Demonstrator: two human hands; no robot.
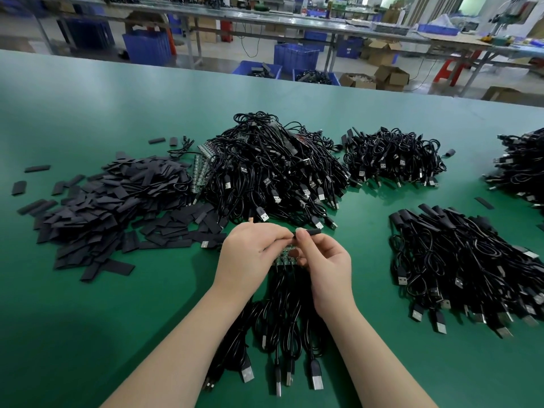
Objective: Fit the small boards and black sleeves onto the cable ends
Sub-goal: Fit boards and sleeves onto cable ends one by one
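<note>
Black sleeve (pixel 309 232) sits at the fingertips of both hands, raised just above the green tabletop (pixel 88 319) at the near centre, so it can be lined up with a cable end without anything underneath getting in the way. The right hand (pixel 326 272) has its grip closed on the sleeve, thumb and forefinger pinching its near end while the free end sticks out to the right. The left hand (pixel 250 254) meets it from the other side with a closed grip, fingers curled in; what exactly it pinches is hidden, probably the cable end or board being fed in. Just below the fingers lies a strip of small boards (pixel 287 256), its cables (pixel 282 325) trailing toward the person with plugs nearest the edge, which keeps the working ends together. The loose sleeves (pixel 109 201) are heaped within the left hand's reach, raw cables (pixel 270 172) straight ahead, and sleeved ones (pixel 465 260) seemingly set aside to the right.
</note>
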